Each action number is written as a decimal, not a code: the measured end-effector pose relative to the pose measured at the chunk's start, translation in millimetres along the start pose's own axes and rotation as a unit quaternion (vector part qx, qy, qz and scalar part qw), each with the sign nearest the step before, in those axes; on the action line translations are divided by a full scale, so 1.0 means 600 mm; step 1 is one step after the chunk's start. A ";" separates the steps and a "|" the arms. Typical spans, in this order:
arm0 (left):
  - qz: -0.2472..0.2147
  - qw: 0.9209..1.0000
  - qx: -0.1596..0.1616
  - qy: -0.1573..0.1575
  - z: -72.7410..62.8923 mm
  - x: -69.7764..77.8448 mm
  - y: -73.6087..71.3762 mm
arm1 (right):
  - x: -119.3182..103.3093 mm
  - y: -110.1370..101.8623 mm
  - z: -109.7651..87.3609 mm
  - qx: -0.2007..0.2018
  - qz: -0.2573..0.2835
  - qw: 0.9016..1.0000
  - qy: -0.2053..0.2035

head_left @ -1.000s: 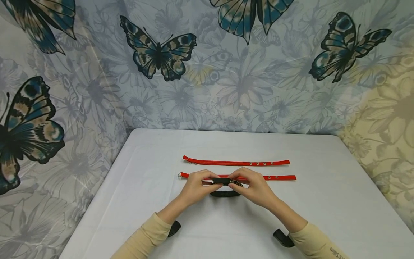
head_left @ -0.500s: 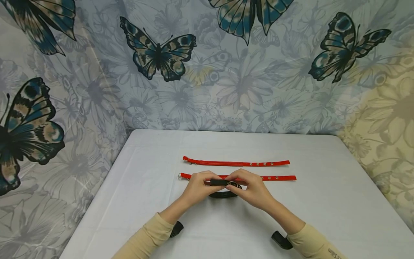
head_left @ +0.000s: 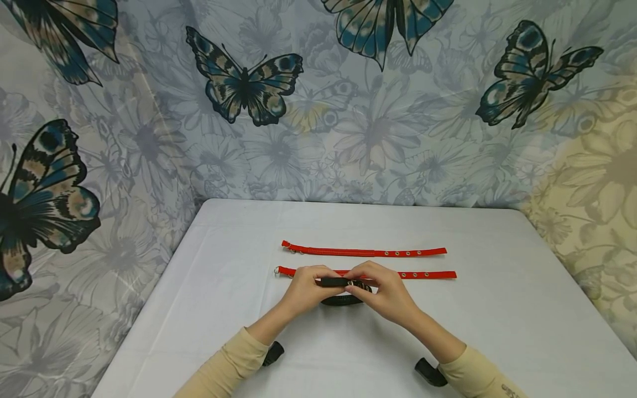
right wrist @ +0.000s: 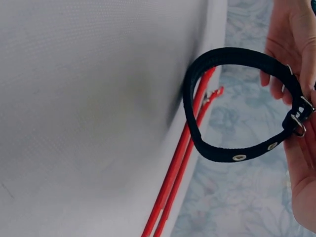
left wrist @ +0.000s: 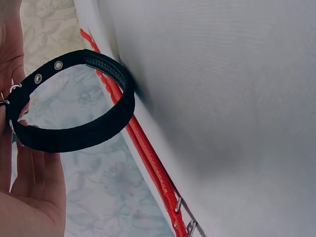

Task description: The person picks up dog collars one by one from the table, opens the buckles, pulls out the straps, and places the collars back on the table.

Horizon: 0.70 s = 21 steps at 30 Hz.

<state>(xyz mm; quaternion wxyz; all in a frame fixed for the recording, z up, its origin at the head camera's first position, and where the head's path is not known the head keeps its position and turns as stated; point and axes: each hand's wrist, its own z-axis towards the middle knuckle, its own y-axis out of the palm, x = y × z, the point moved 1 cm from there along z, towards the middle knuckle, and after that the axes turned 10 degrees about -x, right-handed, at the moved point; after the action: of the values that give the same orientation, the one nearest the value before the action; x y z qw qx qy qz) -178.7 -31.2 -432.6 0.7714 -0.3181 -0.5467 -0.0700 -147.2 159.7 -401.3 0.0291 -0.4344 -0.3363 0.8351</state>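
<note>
A black collar (head_left: 332,282) with metal eyelets and a buckle is bent into a loop, its ends meeting at the buckle. In the left wrist view the collar (left wrist: 81,140) hangs as a ring, with eyelets on its upper part. My left hand (head_left: 307,292) pinches one side of the strap. On the other side my right hand (head_left: 387,292) pinches it by the buckle and metal rings, thumb in front. The right wrist view shows the buckle end of the collar (right wrist: 232,155) at the fingers of my right hand (right wrist: 303,187); how far the strap is threaded is partly hidden.
Two red collars lie stretched out on the white table (head_left: 239,237): a far red collar (head_left: 348,252) and a near red collar (head_left: 430,275), partly covered by my hands. A butterfly-patterned cloth (head_left: 378,132) hangs behind the table.
My right hand has shifted slightly left, closer to the left hand, and the black collar has moved slightly left with them. Both hands keep their hold. The red collars have stayed in place.
</note>
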 end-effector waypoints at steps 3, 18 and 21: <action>-0.008 1.000 0.004 -0.007 0.004 -0.025 0.005 | 0.000 0.002 0.000 0.006 0.003 1.000 -0.003; -0.021 1.000 -0.006 -0.016 0.005 -0.032 0.007 | -0.001 0.008 0.004 0.015 0.000 1.000 -0.012; -0.030 0.999 -0.009 -0.024 0.005 -0.032 0.009 | -0.003 0.008 0.004 0.013 0.000 1.000 -0.006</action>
<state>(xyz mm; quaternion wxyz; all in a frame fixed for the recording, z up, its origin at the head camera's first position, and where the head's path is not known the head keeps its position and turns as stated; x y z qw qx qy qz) -185.9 -29.9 -451.5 0.7529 -0.3099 -0.5735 -0.0906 -146.4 154.0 -402.0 0.0330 -0.4287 -0.3259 0.8419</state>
